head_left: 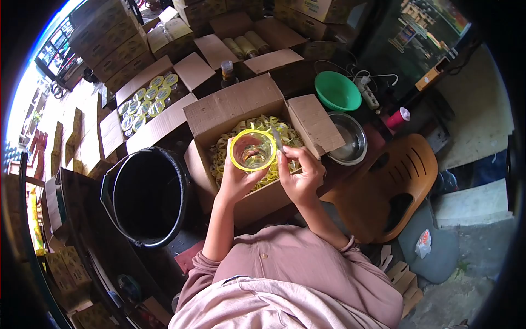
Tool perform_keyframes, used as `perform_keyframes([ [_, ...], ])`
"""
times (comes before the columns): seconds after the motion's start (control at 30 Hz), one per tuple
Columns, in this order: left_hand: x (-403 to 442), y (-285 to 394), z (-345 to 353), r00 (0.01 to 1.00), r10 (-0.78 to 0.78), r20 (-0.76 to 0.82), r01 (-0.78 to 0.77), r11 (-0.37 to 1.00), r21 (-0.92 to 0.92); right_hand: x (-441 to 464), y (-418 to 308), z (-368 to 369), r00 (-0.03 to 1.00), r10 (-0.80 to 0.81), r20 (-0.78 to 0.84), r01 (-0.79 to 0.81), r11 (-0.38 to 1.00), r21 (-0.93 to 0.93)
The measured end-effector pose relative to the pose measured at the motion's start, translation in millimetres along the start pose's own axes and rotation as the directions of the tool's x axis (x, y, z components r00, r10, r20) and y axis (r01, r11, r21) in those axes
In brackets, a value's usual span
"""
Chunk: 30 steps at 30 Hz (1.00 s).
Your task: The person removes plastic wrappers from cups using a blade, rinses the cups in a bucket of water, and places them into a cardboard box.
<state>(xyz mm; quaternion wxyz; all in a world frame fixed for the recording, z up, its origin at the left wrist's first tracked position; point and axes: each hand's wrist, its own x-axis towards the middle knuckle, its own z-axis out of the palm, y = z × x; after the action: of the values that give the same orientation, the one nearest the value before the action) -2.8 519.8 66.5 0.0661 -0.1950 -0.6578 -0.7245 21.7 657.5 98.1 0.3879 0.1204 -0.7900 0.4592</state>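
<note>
My left hand [237,182] is wrapped round a clear plastic cup [253,159] with a bright yellow rim, its mouth turned up toward me. In my right hand [301,174] a small knife [277,137] is pinched, its grey blade pointing up beside the right edge of the yellow rim. Whether the blade touches the rim, I cannot tell. Both hands are over an open cardboard box [227,104] holding many curled yellow strips [282,127]. Part of the knife's handle is hidden by my fingers.
A black bucket [183,189] stands left of the box. Beyond it, another carton holds several yellow-rimmed cups [156,93]. On the right are a green bowl [338,90], a metal bowl [359,145], a pink thread spool [398,118], a power strip [369,96] and an orange chair [378,192].
</note>
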Motion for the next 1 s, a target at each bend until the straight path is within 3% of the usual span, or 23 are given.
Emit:
perform_keyframes([
  [0.27,1.1,6.5,-5.8,0.995,0.042,-0.092,-0.038,0.998,0.040,2.5,-7.0,1.8,1.000,-0.019,0.023,0.017,0.998,0.060],
  [0.47,1.2,7.8,-8.2,0.995,0.078,-0.068,-0.068,0.988,0.140,3.1,-3.4,6.7,0.998,-0.042,0.044,0.040,0.998,0.047],
  [1.0,9.4,3.5,15.2,0.986,0.088,-0.141,-0.060,0.980,0.187,6.8,3.1,2.6,0.994,-0.106,-0.026,0.103,0.991,-0.085],
])
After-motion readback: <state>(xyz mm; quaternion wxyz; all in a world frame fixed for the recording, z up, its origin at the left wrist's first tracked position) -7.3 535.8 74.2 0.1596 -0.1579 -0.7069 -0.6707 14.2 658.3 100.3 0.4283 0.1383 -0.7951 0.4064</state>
